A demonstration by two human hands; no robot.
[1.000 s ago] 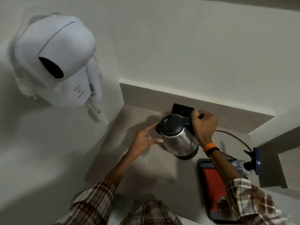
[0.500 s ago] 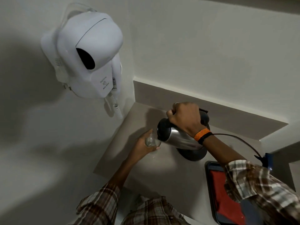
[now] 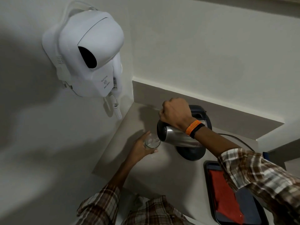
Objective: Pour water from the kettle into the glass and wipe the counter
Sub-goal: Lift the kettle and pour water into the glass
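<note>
A steel kettle [image 3: 178,138] with a black lid and handle is tipped to the left, lifted off its round black base [image 3: 191,152]. My right hand [image 3: 176,113] is closed around its handle. The spout sits right at the rim of a clear glass [image 3: 151,141]. My left hand [image 3: 140,148] wraps the glass from the left and below, holding it just above the grey counter [image 3: 154,172]. A small wet spot lies on the counter under the glass.
A white wall-mounted hair dryer [image 3: 86,54] with a coiled cord hangs on the left wall. A dark tray [image 3: 209,184] holding a red cloth [image 3: 224,195] lies at the right. A black power cord [image 3: 235,138] runs right from the kettle base.
My right hand lifted the kettle off its base and tipped it left toward the glass. My left hand raised the glass to the spout. The camera view shifted left.
</note>
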